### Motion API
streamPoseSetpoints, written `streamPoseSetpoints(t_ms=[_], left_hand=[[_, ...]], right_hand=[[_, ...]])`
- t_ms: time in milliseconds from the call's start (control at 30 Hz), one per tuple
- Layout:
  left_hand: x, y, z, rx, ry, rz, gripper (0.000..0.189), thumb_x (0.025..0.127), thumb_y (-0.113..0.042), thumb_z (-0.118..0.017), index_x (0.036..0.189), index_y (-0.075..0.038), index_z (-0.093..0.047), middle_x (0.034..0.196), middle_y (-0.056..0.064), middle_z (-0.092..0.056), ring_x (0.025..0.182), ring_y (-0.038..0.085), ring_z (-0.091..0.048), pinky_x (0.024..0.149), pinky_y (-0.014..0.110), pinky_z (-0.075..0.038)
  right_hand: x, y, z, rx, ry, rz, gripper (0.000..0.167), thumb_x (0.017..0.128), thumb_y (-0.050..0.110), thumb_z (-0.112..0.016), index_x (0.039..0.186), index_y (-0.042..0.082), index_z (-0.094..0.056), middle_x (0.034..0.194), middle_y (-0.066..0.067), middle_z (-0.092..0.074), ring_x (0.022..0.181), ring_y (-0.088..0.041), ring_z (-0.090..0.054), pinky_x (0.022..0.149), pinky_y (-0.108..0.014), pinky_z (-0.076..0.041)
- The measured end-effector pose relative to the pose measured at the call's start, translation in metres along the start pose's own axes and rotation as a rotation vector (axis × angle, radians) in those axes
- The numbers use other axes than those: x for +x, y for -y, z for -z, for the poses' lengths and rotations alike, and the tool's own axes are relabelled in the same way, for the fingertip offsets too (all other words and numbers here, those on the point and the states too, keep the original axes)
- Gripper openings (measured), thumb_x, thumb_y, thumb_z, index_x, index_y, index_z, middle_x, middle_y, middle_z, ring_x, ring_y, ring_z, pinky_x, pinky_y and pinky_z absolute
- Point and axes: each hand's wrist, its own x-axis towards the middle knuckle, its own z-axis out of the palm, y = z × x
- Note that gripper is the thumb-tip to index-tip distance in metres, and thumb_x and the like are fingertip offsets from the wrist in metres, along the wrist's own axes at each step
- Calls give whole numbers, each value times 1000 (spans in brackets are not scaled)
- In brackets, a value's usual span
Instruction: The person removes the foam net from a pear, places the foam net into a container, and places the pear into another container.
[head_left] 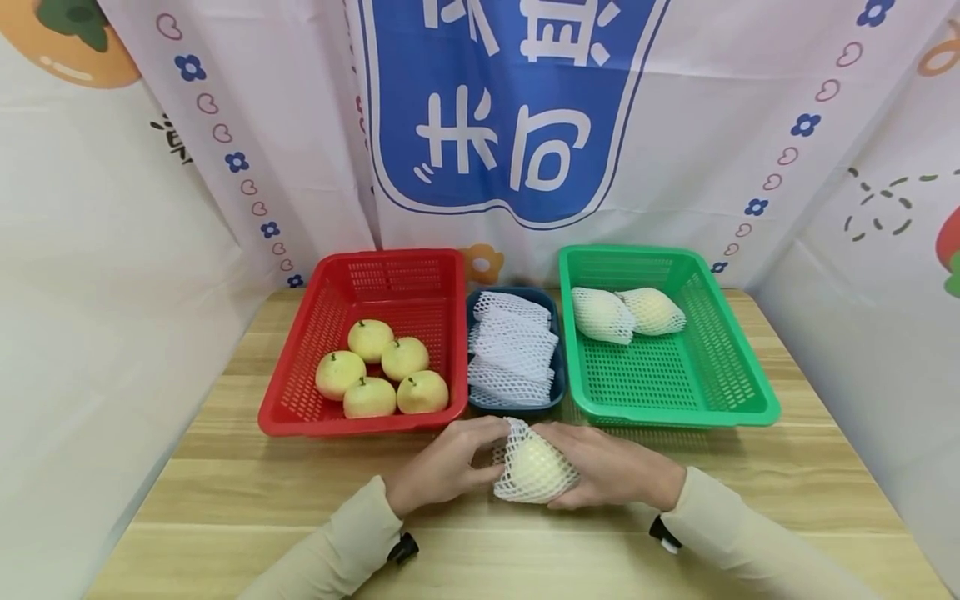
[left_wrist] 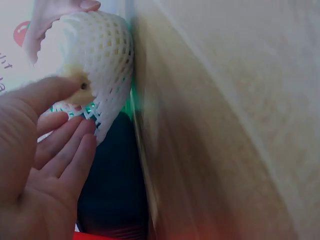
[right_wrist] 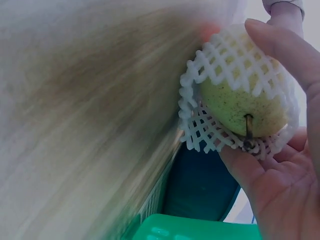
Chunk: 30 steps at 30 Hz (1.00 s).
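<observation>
A yellow-green pear [head_left: 538, 468] in a white foam net [head_left: 517, 485] is held between both hands, low over the table in front of the baskets. My right hand [head_left: 611, 465] grips the netted pear from the right, thumb on one side and fingers round the other. In the right wrist view the pear's stem [right_wrist: 249, 125] shows at the open end of the net. My left hand [head_left: 450, 462] is at the net's left end. In the left wrist view its thumb touches the pear's bare end [left_wrist: 80, 92], while the fingers hold the net's edge.
A red basket [head_left: 300, 423] with several bare pears [head_left: 371, 397] stands at the left. In the middle, a dark blue tray [head_left: 558, 387] holds stacked foam nets [head_left: 513, 346]. A green basket [head_left: 720, 415] at the right contains two netted pears [head_left: 651, 312]. Behind hangs a printed cloth [head_left: 300, 125].
</observation>
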Motion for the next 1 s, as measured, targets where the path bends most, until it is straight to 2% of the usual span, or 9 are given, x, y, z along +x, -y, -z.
streamPoseSetpoints(t_ms=[233,433,567,767,1000], left_hand=[[2,-3,-4,34,63,27,70,82,-18,-89,143,-6,-57,140,4,-65,127,14,-62,112,34,-52],[8,-7,-12,45,48,49,84,77,-20,-94,146,-5,-50,139,5,-63,124,15,-61,111,34,-52],[12,-10,-17,44,41,63,86,76,-18,-94,147,-5,-48,139,4,-61,122,14,-60,109,33,-53],[17,-14,-26,86,26,61,81,76,-15,-91,144,-6,-48,141,5,-60,121,16,-62,106,33,-55],[19,-19,-26,134,38,87,70,74,-14,-92,134,-5,-57,128,5,-66,106,12,-62,91,25,-57]], right_hand=[[3,0,-1,-6,-21,28,87,88,39,-86,155,5,-44,137,-9,-67,115,-14,-68,95,-30,-60],[9,3,2,57,-35,22,81,90,46,-82,154,9,-49,132,-4,-71,108,-5,-68,90,-23,-59],[8,4,4,77,-40,13,76,90,45,-80,151,10,-52,131,-3,-73,110,-6,-70,91,-24,-60],[4,5,8,71,-32,1,58,95,39,-74,144,12,-59,128,-1,-76,113,-7,-71,94,-24,-59],[-6,5,11,-19,-37,10,45,102,23,-69,144,10,-62,129,-5,-76,116,-15,-73,94,-27,-61]])
